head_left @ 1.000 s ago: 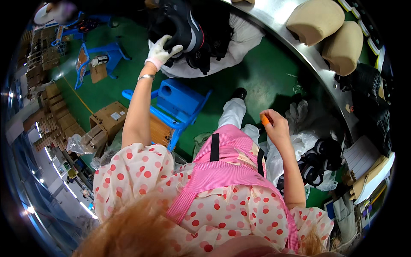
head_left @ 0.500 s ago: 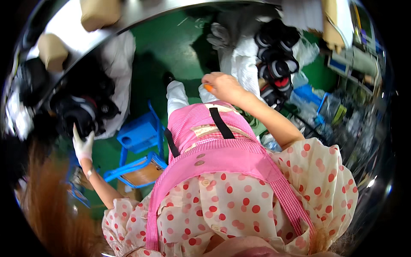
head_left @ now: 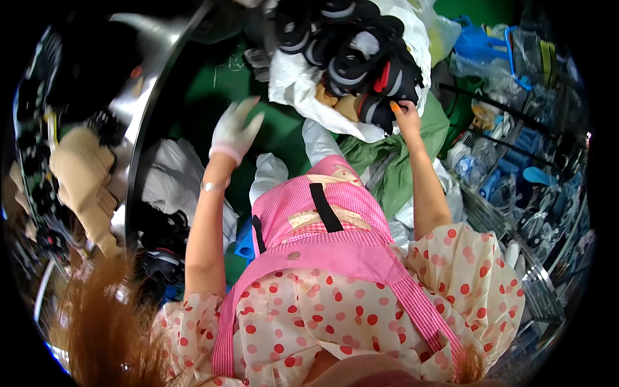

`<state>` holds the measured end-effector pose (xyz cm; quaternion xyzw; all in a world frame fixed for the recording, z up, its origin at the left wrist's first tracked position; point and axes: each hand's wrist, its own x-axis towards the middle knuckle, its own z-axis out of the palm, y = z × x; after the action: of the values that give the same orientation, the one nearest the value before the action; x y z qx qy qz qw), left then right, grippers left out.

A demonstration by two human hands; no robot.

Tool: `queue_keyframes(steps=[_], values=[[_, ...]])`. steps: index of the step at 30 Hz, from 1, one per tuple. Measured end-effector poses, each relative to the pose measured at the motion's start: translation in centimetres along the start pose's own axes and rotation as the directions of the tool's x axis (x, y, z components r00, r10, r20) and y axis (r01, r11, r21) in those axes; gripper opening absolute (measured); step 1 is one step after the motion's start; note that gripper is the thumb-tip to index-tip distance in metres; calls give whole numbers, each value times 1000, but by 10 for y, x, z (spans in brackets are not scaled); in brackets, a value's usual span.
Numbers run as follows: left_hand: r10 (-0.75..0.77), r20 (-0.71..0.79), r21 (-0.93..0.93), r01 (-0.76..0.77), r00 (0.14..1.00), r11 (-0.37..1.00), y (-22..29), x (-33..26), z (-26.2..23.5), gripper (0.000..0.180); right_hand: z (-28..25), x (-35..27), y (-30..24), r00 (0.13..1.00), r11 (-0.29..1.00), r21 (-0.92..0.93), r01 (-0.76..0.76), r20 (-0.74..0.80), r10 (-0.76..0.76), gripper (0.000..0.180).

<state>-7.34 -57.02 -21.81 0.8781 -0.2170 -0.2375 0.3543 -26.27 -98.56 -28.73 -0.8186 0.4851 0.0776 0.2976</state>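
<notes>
My right hand (head_left: 406, 119) is at the lower edge of a pile of black padded pieces with grey bands and red parts. Its fingers are closed on the edge of one black padded piece (head_left: 377, 111); something orange covers a fingertip. The pile lies in an open white sack (head_left: 290, 80), where beige pieces (head_left: 348, 106) also show below the black ones. My left hand (head_left: 235, 131), in a white glove, hovers over the green floor with its fingers spread, holding nothing.
A metal table edge (head_left: 138, 122) curves along the left, with a beige rounded form (head_left: 80, 168) on it. Below it sits another white sack (head_left: 171, 174) beside black pieces. Green cloth (head_left: 412, 164) lies near my right forearm. Clear plastic bags (head_left: 477, 151) crowd the right side.
My view has turned to the right. My left hand has left the black pieces by the table and come over the floor. My right hand has reached the pile in the white sack.
</notes>
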Motion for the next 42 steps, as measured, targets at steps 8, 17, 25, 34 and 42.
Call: queue_keyframes(steps=[8,17,25,34,42], values=[[-49,224,-81,68,973,994,96,185,79,44,-62,25,-25,916,962,29,271,-315,-249,36],[-214,522,240,99,825,966,112,246,117,55,-63,37,-111,941,923,-198,331,148,-306,70],[-76,471,182,-13,879,983,141,250,98,37,-24,33,-195,977,952,-297,-72,170,127,84],[-61,133,92,49,989,995,90,321,79,78,-12,27,-175,966,956,-184,-228,82,246,71],[-125,156,-235,160,980,959,105,318,68,75,-55,-12,-146,976,987,101,-124,-169,140,45]])
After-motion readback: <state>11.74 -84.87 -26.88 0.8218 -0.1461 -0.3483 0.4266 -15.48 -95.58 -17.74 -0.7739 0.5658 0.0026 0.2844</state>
